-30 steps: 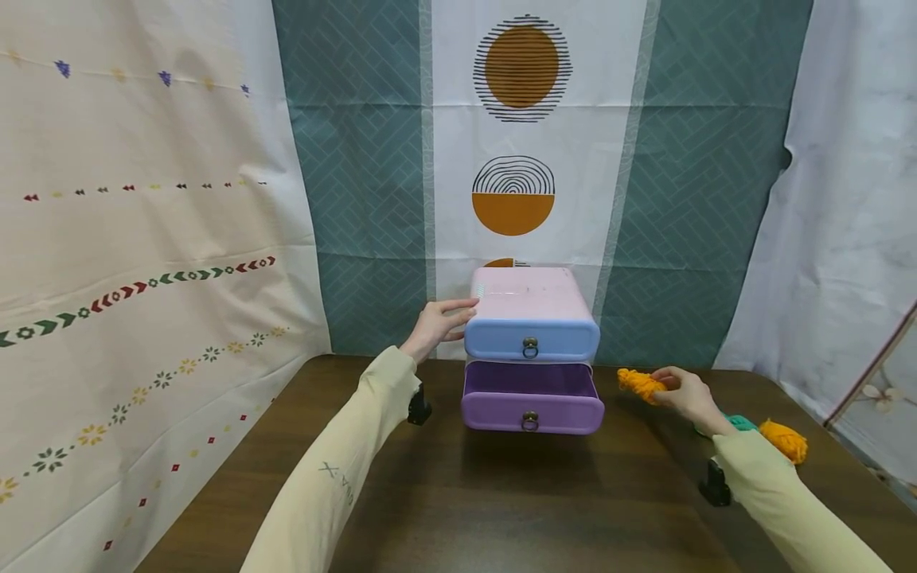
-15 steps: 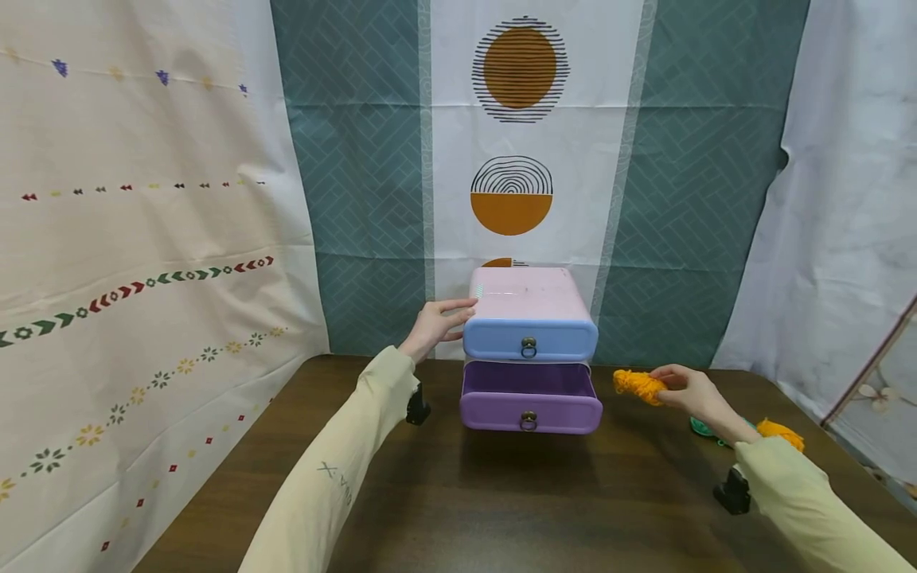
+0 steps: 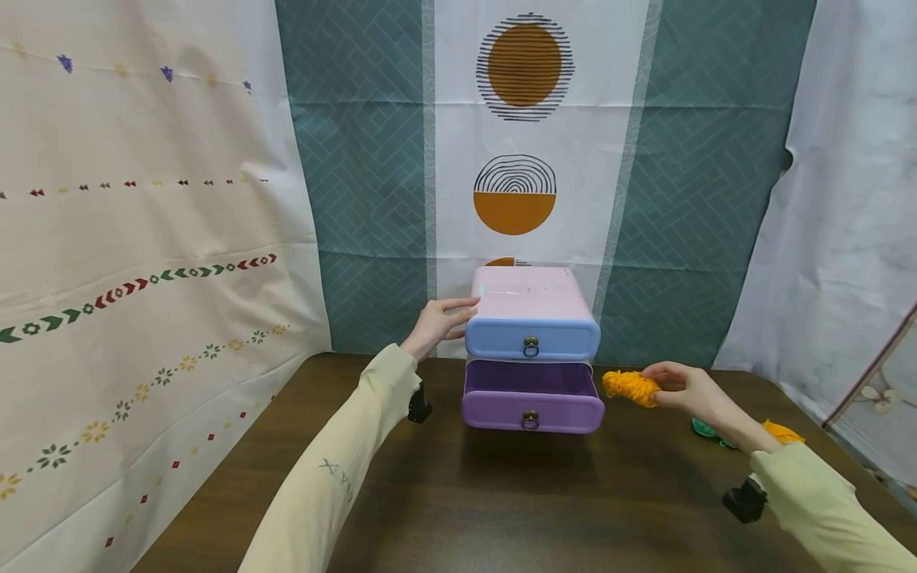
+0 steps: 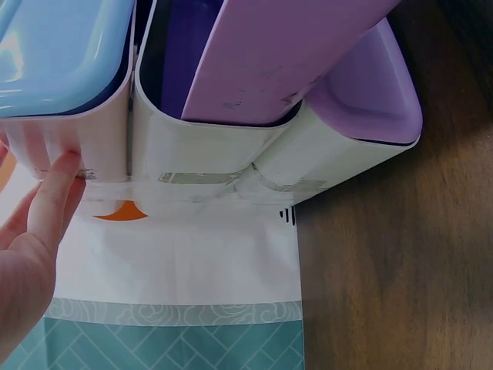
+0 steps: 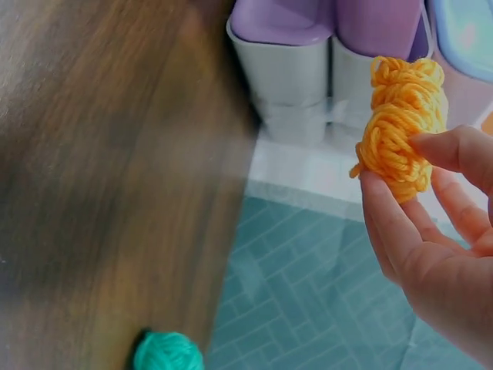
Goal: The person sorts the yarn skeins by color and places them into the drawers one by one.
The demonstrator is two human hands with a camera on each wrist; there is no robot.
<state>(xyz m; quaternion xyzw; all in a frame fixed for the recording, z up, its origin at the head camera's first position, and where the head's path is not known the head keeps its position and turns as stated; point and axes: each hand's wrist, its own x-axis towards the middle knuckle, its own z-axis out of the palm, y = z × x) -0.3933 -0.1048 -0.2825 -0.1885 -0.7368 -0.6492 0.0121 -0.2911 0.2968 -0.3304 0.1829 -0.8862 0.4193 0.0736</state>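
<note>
1. Underneath, the counter supported the drawer unit.
2. Its purple drawer stood open.
3. The left hand rested outstretched fingers on the unit's left side.
4. The orange yarn sat pinched in the right hand, near that drawer.

A right hand pinches orange yarn near purple drawers. Green yarn (partly out of frame) lies on the table.

the sleeved left arm and right arm are reaching forward. the left grip, a bare hand, is pointing slightly parted fingers rightward; the right grip, also bare, is pointing leftward, its thumb and fingers pinching.
</note>
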